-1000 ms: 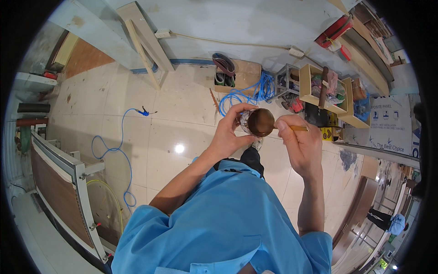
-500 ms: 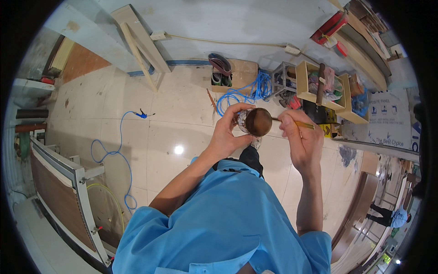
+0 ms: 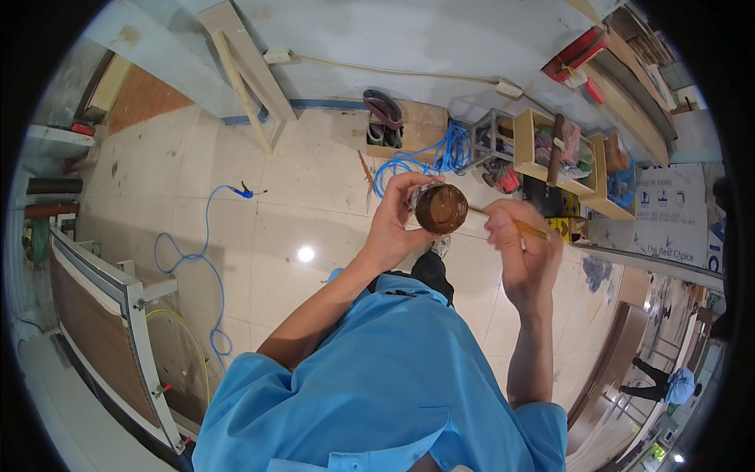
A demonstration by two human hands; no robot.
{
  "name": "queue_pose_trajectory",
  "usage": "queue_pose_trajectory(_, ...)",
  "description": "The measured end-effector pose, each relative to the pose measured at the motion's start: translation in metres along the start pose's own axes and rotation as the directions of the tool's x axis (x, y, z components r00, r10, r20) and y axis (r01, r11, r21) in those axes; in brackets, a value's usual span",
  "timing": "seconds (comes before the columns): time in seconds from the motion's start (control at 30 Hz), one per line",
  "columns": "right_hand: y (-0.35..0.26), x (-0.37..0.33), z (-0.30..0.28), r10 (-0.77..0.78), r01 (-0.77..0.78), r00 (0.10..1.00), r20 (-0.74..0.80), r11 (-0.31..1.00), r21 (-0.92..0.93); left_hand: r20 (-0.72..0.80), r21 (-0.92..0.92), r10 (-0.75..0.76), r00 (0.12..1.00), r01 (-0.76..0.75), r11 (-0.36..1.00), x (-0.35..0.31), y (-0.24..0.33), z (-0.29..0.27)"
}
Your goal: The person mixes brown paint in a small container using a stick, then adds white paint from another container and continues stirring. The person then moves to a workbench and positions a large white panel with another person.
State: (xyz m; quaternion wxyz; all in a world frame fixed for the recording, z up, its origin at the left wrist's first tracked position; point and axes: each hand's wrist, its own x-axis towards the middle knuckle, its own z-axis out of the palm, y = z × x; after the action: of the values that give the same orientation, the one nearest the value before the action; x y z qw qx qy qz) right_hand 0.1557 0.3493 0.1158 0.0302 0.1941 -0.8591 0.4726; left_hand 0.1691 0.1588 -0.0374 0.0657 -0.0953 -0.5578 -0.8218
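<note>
In front of my body, my left hand is wrapped round the left side of a small round cup of brown liquid, with crinkled clear plastic at its side. Its mouth faces up, and the brown surface looks swirled. To the right of it, my right hand pinches a slim stick-like tool, probably a paintbrush, by its yellow-brown handle. The tool's thin dark end reaches the cup's right rim; whether its tip dips into the liquid I cannot tell.
Beyond my hands lie a coiled blue hose and a cardboard box with sanding belts. Wooden bins stand at right. Another blue hose crosses the tiled floor at left, near a framed panel. A person is at far right.
My right hand and the tool have shifted slightly down and to the right. The brown surface in the cup looks lighter and more swirled. My left hand keeps its hold.
</note>
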Motion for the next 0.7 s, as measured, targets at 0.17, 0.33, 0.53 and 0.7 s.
queue_pose_trajectory(0.17,-0.004,-0.001,0.004,0.016,-0.017,1.0,0.012,0.996,0.084,-0.009,-0.021,0.014,1.0,-0.015,1.0,0.0,-0.001,0.0)
queue_pose_trajectory(0.33,-0.006,-0.005,0.004,0.03,-0.035,0.999,0.033,0.991,0.133,-0.024,-0.049,-0.011,1.0,0.01,0.999,0.001,0.0,0.001)
queue_pose_trajectory(0.53,-0.006,-0.011,0.003,-0.109,0.114,0.99,-0.089,0.992,0.055,-0.047,-0.001,0.03,0.998,-0.03,1.0,0.003,0.004,0.004)
queue_pose_trajectory(0.7,-0.005,-0.013,0.003,-0.248,0.245,0.965,-0.08,0.968,-0.048,-0.057,-0.042,0.024,0.998,-0.027,0.999,0.004,0.008,0.008)
